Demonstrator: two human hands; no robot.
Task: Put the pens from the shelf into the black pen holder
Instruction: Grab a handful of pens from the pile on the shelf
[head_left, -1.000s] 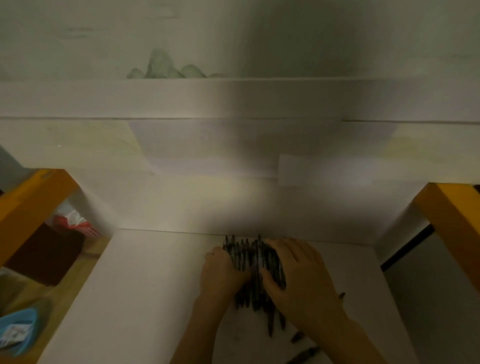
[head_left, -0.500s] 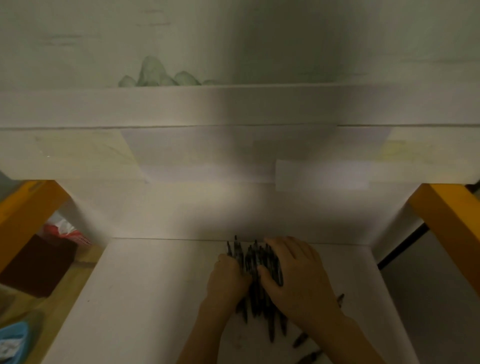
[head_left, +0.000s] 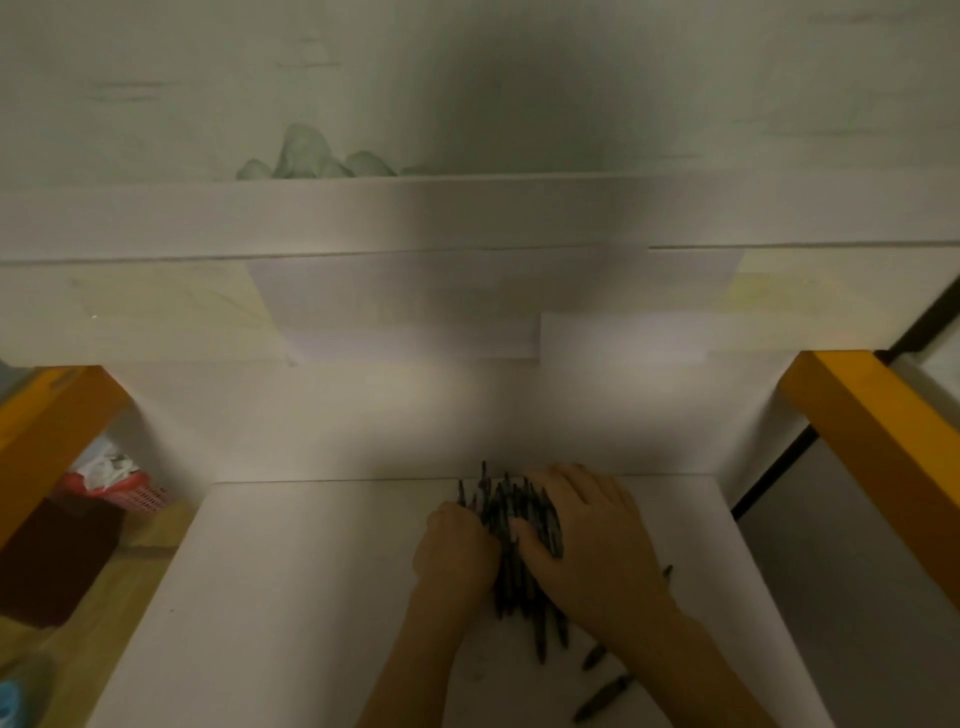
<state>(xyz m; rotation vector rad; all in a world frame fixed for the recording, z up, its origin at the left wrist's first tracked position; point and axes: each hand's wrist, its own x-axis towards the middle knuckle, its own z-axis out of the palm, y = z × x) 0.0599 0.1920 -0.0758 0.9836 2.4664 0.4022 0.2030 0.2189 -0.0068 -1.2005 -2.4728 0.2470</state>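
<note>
While both hands work at the far middle of the white shelf (head_left: 291, 597), a bundle of dark pens (head_left: 511, 525) lies between them with its tips pointing toward the back wall. Left hand (head_left: 456, 551) is curled against the bundle's left side and right hand (head_left: 587, 540) lies over its right side, fingers wrapped onto the pens, so the two hands press the bundle together. Loose pens (head_left: 602, 696) lie on the shelf near the right forearm; yellow posts (head_left: 878, 447) stand at either side, a red basket (head_left: 119, 491) at far left.
</note>
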